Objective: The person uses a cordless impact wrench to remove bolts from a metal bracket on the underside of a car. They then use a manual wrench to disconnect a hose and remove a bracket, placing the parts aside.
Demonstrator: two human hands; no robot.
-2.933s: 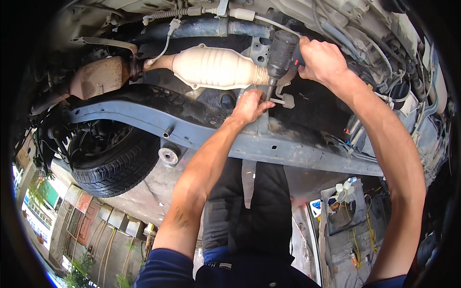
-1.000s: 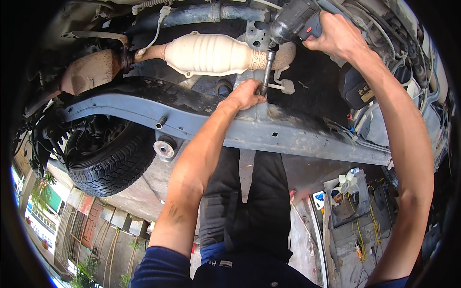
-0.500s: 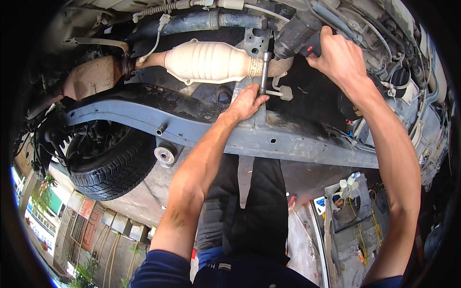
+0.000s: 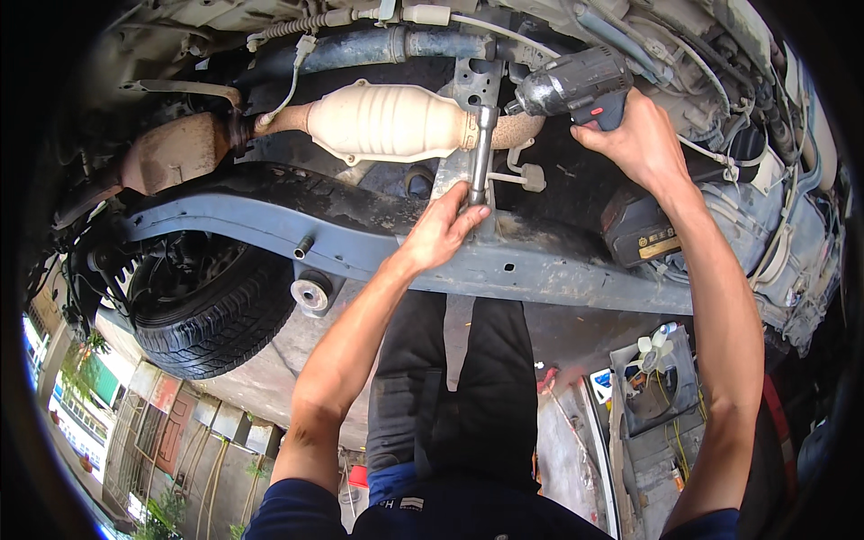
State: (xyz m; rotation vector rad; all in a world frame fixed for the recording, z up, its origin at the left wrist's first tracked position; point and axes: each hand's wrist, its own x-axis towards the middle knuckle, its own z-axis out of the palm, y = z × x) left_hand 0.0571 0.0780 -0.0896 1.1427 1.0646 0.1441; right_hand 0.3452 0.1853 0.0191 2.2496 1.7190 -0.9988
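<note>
My right hand [image 4: 646,139] is wrapped round the grip of a dark grey cordless impact wrench [image 4: 576,83]. Its nose points left toward the exhaust pipe, and its battery pack hangs below by my wrist. In my left hand [image 4: 439,232] is the lower end of a chrome socket wrench [image 4: 481,160], held by fingers and thumb. The wrench stands nearly upright in the picture, its head in front of a perforated metal bracket [image 4: 480,83]. Left of that head sits a pale ribbed catalytic converter [image 4: 382,121]. What the wrench's head fits on is hidden.
A blue-grey frame rail [image 4: 540,279] crosses below my hands. A tyre [image 4: 216,333] is at the left, beside a round bushing [image 4: 310,292]. Hoses and cables surround the right side. A grey fan shroud [image 4: 621,432] with loose parts lies on the ground at lower right.
The impact wrench has turned and shifted right, its nose swinging left and its battery coming into sight. The socket wrench and my left hand have moved slightly left and down.
</note>
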